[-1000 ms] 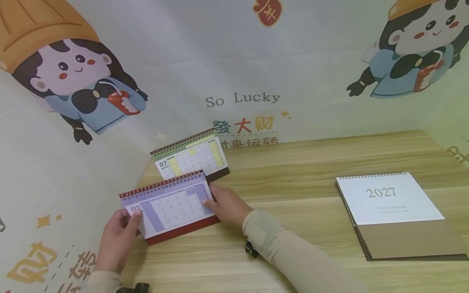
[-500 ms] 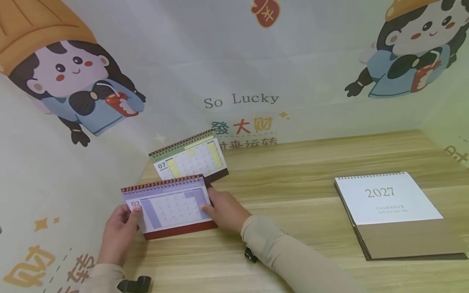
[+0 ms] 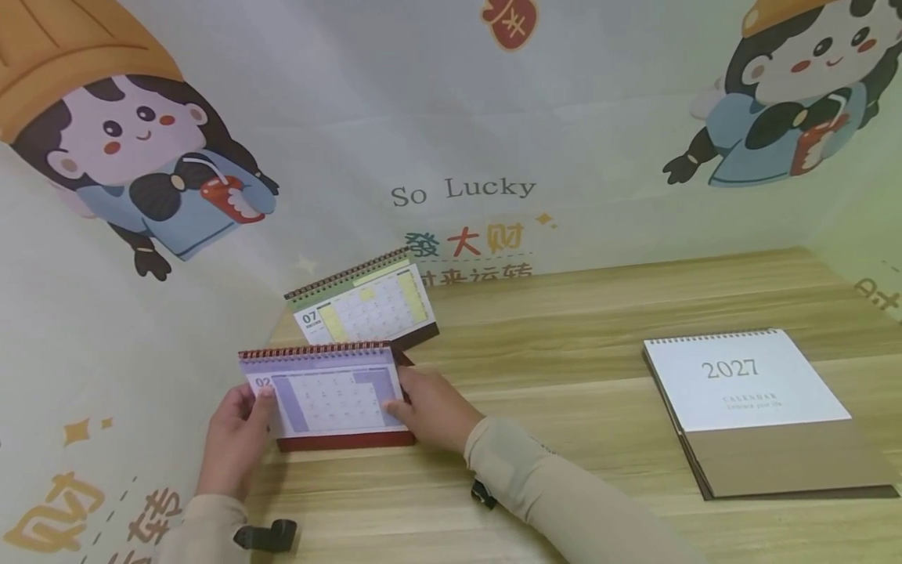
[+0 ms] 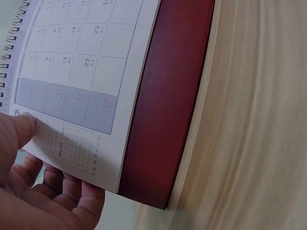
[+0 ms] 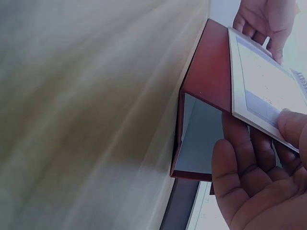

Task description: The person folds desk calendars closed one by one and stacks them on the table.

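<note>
Both hands hold a red-based desk calendar (image 3: pixel 331 399) with a purple page marked 02 and a spiral binding along its top. At its left edge, my left hand (image 3: pixel 236 431) pinches it, thumb on the page front and fingers behind. My right hand (image 3: pixel 437 407) grips the opposite edge, thumb likewise in front. In the right wrist view the red base (image 5: pixel 208 72) stands as an open-ended triangle on the wooden surface, with fingers of the right hand (image 5: pixel 268 187) inside behind the page. Directly behind stands a green desk calendar (image 3: pixel 366 301) showing 07, its lower part partly covered.
A brown desk calendar (image 3: pixel 747 384) with a white 2027 cover stands to the right on the wooden table (image 3: pixel 564 337). A pale printed backdrop (image 3: pixel 338 94) with cartoon figures rises behind the table and along its left side.
The purple-page calendar has turned from a slant to nearly level with the view, its left end shifting slightly right and up. Both hands keep their hold. The other calendars stay put.
</note>
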The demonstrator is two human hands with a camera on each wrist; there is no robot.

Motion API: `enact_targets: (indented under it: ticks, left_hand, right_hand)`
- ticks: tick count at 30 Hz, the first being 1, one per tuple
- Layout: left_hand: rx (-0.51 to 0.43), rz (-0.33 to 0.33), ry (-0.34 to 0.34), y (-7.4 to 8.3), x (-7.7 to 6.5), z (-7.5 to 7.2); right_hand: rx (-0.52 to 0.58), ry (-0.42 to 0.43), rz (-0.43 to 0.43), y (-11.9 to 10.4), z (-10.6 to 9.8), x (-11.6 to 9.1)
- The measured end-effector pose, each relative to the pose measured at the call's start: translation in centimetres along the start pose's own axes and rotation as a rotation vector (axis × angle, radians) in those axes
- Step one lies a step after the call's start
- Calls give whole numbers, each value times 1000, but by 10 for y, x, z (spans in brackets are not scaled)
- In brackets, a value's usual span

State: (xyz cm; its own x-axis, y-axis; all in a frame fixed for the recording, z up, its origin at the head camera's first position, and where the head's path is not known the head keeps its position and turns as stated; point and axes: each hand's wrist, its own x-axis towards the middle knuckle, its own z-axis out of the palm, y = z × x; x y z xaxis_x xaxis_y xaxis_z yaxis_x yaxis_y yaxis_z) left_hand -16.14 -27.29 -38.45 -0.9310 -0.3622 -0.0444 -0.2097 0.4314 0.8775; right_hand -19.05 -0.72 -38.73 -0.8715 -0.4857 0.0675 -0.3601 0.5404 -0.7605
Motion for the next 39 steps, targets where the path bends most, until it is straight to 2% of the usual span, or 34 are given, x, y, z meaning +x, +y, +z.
enact_targets:
  ticks: [9, 19, 31, 39]
  left_hand:
    - [-27, 23, -14, 1, 9, 5]
    - [-62, 26, -12, 3, 18, 10]
    - [-41, 31, -9, 4, 24, 13]
    - [-48, 30, 7, 3, 27, 13]
  right_hand:
    - [-22, 14, -45, -3, 2, -5]
    - [-41, -8, -31, -6, 5, -8]
    - [-54, -47, -5, -12, 4, -12]
    - [-63, -36, -21, -12, 9, -11]
